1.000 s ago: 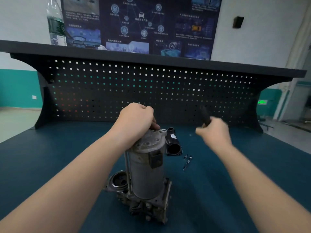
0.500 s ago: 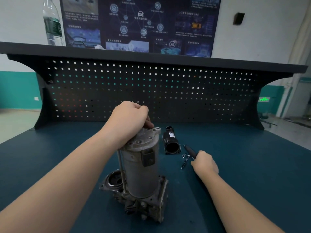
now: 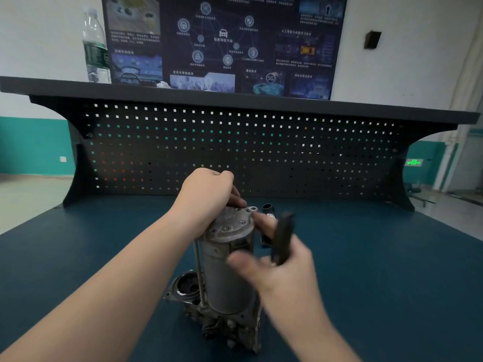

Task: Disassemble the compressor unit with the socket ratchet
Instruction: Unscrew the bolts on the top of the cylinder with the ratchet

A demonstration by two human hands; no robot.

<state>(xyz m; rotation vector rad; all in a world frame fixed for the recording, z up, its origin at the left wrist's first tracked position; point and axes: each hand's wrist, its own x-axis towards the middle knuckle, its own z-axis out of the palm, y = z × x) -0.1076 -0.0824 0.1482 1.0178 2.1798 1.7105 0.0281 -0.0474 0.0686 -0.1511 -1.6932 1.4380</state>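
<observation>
The grey compressor unit [image 3: 224,278] stands upright on the blue bench top, its round cap uppermost and its dirty base housing at the bottom. My left hand [image 3: 206,198] grips the back edge of the cap from above. My right hand [image 3: 282,273], blurred by motion, is right beside the cylinder's right side and holds the dark handle of the socket ratchet [image 3: 283,239], which points up and away. The ratchet's head is hidden. A black tube part [image 3: 268,209] lies just behind the unit, partly covered by my right fingers.
A black pegboard back panel [image 3: 235,152] with a shelf closes the far edge of the bench. A plastic water bottle [image 3: 95,45] stands on that shelf at the left. Blue bench surface [image 3: 392,270] stretches to the right and left of the unit.
My right hand set down on the bench to the right of the unit, then rose with the ratchet handle and came in against the cylinder. My left hand stayed on the cap.
</observation>
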